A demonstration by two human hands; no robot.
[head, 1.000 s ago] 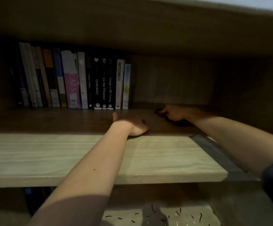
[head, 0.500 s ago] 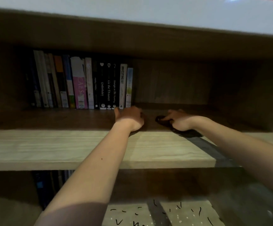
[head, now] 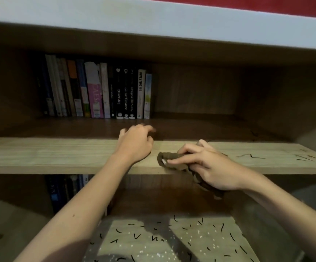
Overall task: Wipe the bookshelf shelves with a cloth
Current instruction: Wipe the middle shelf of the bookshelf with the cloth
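The dark cloth (head: 174, 163) lay bunched on the front edge of the shelf (head: 58, 156), one end hanging below it. The right hand (head: 212, 167) gripped it, fingers curled over the top. Just beside, the left hand (head: 135, 143) rested on the shelf holding nothing, its blurred fingers seemingly relaxed. Upright books (head: 96, 91) stood at the back left.

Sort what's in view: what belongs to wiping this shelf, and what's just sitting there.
Job: cloth, right hand holding it, left hand, middle shelf.
Sitting there: row of books at the back, books on the shelf below, patterned fabric.
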